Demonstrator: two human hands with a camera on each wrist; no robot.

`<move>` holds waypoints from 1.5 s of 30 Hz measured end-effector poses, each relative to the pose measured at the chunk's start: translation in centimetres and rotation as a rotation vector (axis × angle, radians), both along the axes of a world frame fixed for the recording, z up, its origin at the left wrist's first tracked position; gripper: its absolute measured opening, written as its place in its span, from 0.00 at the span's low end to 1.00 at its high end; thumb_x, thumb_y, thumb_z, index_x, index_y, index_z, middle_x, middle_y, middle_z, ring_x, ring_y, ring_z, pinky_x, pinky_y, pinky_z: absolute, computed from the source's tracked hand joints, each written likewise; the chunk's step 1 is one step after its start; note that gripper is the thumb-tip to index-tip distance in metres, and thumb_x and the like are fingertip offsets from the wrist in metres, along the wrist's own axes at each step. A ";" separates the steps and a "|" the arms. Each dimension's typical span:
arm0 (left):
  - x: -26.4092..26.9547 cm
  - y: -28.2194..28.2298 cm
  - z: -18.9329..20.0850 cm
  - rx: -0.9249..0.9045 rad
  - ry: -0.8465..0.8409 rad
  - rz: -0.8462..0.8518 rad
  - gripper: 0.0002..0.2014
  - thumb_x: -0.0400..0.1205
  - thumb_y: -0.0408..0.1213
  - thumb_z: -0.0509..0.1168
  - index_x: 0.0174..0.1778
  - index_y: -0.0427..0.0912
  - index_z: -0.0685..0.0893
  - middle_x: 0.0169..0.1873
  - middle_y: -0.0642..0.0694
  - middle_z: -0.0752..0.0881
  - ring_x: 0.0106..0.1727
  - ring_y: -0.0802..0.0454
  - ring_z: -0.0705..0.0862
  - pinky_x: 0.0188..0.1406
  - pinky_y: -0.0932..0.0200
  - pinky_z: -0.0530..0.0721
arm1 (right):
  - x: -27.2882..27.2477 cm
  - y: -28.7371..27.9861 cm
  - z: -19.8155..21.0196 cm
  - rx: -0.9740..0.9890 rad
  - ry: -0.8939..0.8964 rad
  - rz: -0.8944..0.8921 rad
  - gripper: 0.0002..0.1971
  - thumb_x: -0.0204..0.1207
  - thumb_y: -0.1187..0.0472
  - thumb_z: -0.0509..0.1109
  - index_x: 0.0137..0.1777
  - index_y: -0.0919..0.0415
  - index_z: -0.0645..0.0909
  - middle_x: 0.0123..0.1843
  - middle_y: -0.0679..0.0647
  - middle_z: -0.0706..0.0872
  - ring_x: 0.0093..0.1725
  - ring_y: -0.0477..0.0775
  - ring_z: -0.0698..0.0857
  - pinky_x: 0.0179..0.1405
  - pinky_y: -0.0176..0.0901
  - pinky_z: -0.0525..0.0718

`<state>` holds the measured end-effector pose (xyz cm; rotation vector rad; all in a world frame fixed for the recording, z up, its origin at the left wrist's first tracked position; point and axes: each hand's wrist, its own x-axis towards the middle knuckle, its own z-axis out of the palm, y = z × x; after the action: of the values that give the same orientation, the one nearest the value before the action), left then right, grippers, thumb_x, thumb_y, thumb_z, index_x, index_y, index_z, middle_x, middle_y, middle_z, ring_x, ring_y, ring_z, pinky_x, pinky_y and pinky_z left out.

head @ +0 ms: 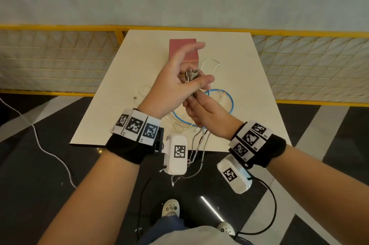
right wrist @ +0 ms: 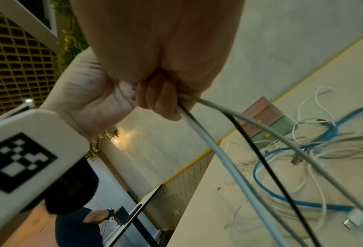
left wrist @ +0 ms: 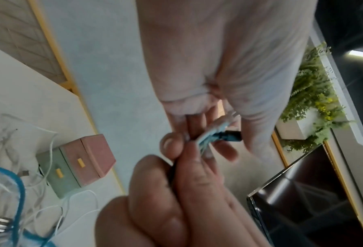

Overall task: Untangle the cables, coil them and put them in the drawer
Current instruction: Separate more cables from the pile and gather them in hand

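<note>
Above the table (head: 119,89), my left hand (head: 194,65) pinches the plug ends of a cable bundle (head: 190,75) between thumb and lower fingers, the index finger stretched out. Just below it, my right hand (head: 199,108) grips the same bundle in a fist. From that fist grey, white and black cables (right wrist: 229,150) hang down past the table's near edge. The wrist views show the plugs (left wrist: 218,132) between both hands. A blue cable (head: 229,103) lies looped on the table among thin white cables (head: 209,63). The pink and green drawer box (head: 183,51) stands behind, its drawers looking closed.
A loose USB plug (head: 135,98) lies on the table's left part. A yellow-framed mesh railing (head: 60,59) runs behind the table. A white cord (head: 50,150) trails over the dark floor at left. Another person (right wrist: 77,222) is at a desk far off.
</note>
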<state>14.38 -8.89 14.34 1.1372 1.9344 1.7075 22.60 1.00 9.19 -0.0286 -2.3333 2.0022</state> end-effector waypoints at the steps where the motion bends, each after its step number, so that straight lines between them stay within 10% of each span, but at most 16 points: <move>1: 0.1 -0.2 0.3 -0.018 0.014 -0.012 0.08 0.85 0.35 0.66 0.59 0.46 0.79 0.37 0.43 0.87 0.41 0.52 0.91 0.33 0.63 0.84 | 0.0 0.0 -0.1 0.009 0.012 0.003 0.12 0.88 0.64 0.45 0.43 0.59 0.66 0.29 0.49 0.63 0.23 0.39 0.62 0.20 0.34 0.61; 4: 0.2 -0.3 0.2 -0.058 -0.001 0.015 0.16 0.91 0.39 0.51 0.41 0.38 0.76 0.39 0.31 0.88 0.29 0.62 0.86 0.19 0.64 0.77 | 0.0 0.0 0.0 -0.036 0.023 0.047 0.13 0.88 0.63 0.45 0.43 0.58 0.67 0.29 0.49 0.63 0.25 0.44 0.60 0.21 0.39 0.58; 7: -0.1 -0.5 0.1 -0.076 -0.019 -0.024 0.15 0.92 0.38 0.47 0.48 0.39 0.77 0.45 0.33 0.89 0.29 0.63 0.86 0.19 0.62 0.76 | -0.2 -0.2 0.1 -0.054 0.039 0.046 0.14 0.88 0.62 0.45 0.43 0.58 0.68 0.28 0.46 0.65 0.26 0.46 0.60 0.23 0.40 0.58; 10: -0.7 -0.6 -0.1 0.058 -0.128 -0.077 0.20 0.88 0.42 0.57 0.77 0.47 0.65 0.57 0.37 0.86 0.55 0.54 0.90 0.43 0.65 0.86 | -0.9 -0.2 0.3 0.022 0.111 -0.036 0.13 0.87 0.60 0.49 0.43 0.57 0.70 0.29 0.46 0.69 0.25 0.48 0.63 0.20 0.38 0.62; 13: -1.6 -0.7 -0.9 0.027 -0.236 -0.064 0.31 0.74 0.59 0.71 0.73 0.66 0.70 0.64 0.44 0.86 0.64 0.51 0.86 0.55 0.53 0.85 | -2.1 -0.4 1.5 0.017 0.122 -0.075 0.10 0.82 0.60 0.53 0.39 0.58 0.69 0.28 0.55 0.67 0.25 0.52 0.63 0.21 0.46 0.59; 16: -2.4 -0.9 -0.2 -0.125 -0.087 -0.020 0.17 0.85 0.52 0.60 0.49 0.45 0.90 0.46 0.49 0.92 0.43 0.57 0.89 0.37 0.61 0.84 | -3.4 -0.3 2.4 0.011 0.110 -0.034 0.11 0.80 0.70 0.56 0.37 0.59 0.71 0.30 0.48 0.73 0.26 0.41 0.71 0.26 0.32 0.69; 20: -5.2 -1.4 1.0 0.045 -0.081 0.152 0.28 0.91 0.43 0.50 0.25 0.40 0.75 0.32 0.46 0.91 0.40 0.50 0.91 0.44 0.64 0.85 | -5.3 -0.5 1.0 0.262 0.143 0.073 0.09 0.85 0.64 0.52 0.44 0.58 0.71 0.36 0.53 0.74 0.33 0.50 0.78 0.38 0.38 0.78; 23: -8.3 -2.6 1.6 0.266 -0.242 0.251 0.27 0.91 0.47 0.50 0.23 0.45 0.66 0.16 0.55 0.71 0.16 0.51 0.73 0.25 0.56 0.79 | -6.6 -0.7 -1.2 0.451 0.087 0.048 0.12 0.87 0.60 0.49 0.42 0.51 0.67 0.36 0.49 0.76 0.39 0.53 0.86 0.42 0.40 0.78; 27: -11.6 -4.9 2.3 0.277 -0.381 0.238 0.25 0.90 0.50 0.51 0.25 0.47 0.61 0.16 0.54 0.60 0.17 0.56 0.55 0.19 0.65 0.53 | -7.8 -1.8 -4.0 0.425 -0.169 0.122 0.10 0.87 0.55 0.51 0.45 0.53 0.69 0.35 0.49 0.71 0.33 0.51 0.76 0.33 0.49 0.82; 30: -12.9 -6.1 1.1 0.123 -0.367 0.228 0.26 0.88 0.52 0.56 0.24 0.49 0.58 0.17 0.53 0.57 0.18 0.55 0.53 0.19 0.64 0.52 | -8.9 -3.7 -5.1 0.311 -0.419 0.351 0.08 0.79 0.56 0.57 0.55 0.50 0.73 0.38 0.50 0.71 0.36 0.49 0.72 0.36 0.41 0.77; 35: -14.6 -7.3 -2.2 0.018 -0.440 0.243 0.27 0.90 0.47 0.53 0.23 0.44 0.64 0.21 0.48 0.71 0.22 0.51 0.71 0.28 0.58 0.75 | -11.8 -4.0 -8.4 0.610 -0.446 0.340 0.27 0.75 0.71 0.57 0.75 0.58 0.66 0.66 0.56 0.75 0.64 0.54 0.78 0.68 0.44 0.74; 40: -15.3 -8.6 -5.7 -0.064 -0.536 0.318 0.23 0.90 0.49 0.52 0.32 0.41 0.76 0.20 0.49 0.64 0.16 0.58 0.58 0.18 0.66 0.53 | -15.9 -3.7 -12.1 0.683 -0.345 0.179 0.15 0.77 0.70 0.58 0.58 0.60 0.83 0.56 0.56 0.82 0.50 0.49 0.77 0.52 0.36 0.72; 45: -16.4 -9.4 -7.4 -0.109 -0.631 0.589 0.24 0.86 0.51 0.62 0.25 0.48 0.66 0.14 0.56 0.62 0.14 0.59 0.59 0.14 0.67 0.55 | -20.4 -5.2 -15.9 0.698 -0.350 0.032 0.12 0.76 0.68 0.60 0.55 0.64 0.83 0.58 0.63 0.82 0.58 0.63 0.81 0.54 0.40 0.74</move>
<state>-1.99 -18.27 6.92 -0.0647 1.9827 1.8804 2.22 -4.16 -6.67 -0.3251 -3.1300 1.1559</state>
